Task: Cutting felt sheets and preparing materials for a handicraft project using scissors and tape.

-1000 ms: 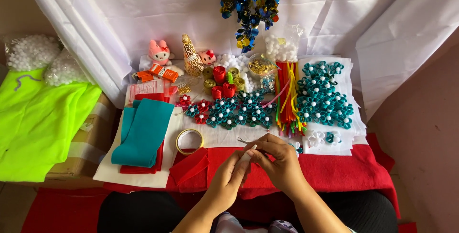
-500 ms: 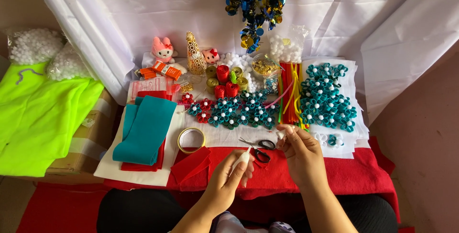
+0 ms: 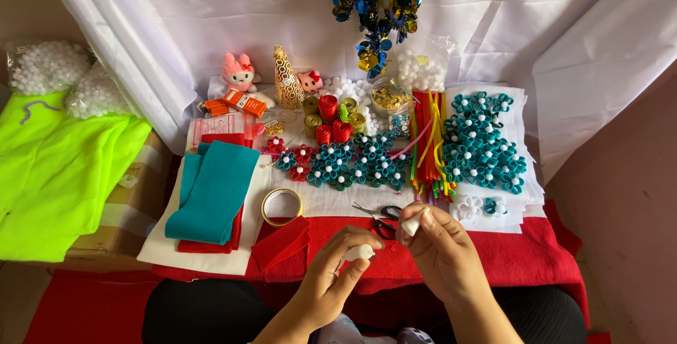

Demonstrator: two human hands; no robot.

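Left hand: thumb and forefinger are pinched on a small white piece, held just above the near edge of the table, over its red cloth. Right hand: fingertips are closed on a second small white piece, raised slightly higher and to the right of the first. The two pieces are near each other but apart.

Black-handled scissors lie on the cloth just beyond the hands, at the boundary of the white sheet. A tape roll lies flat to the left of the scissors, with a folded red felt piece just in front of it. Teal felt lies folded on red felt towards the left edge.

Teal flowers with white centres cover the right side of the table. A bundle of coloured sticks lies beside them. Two small plush toys stand at the far edge.
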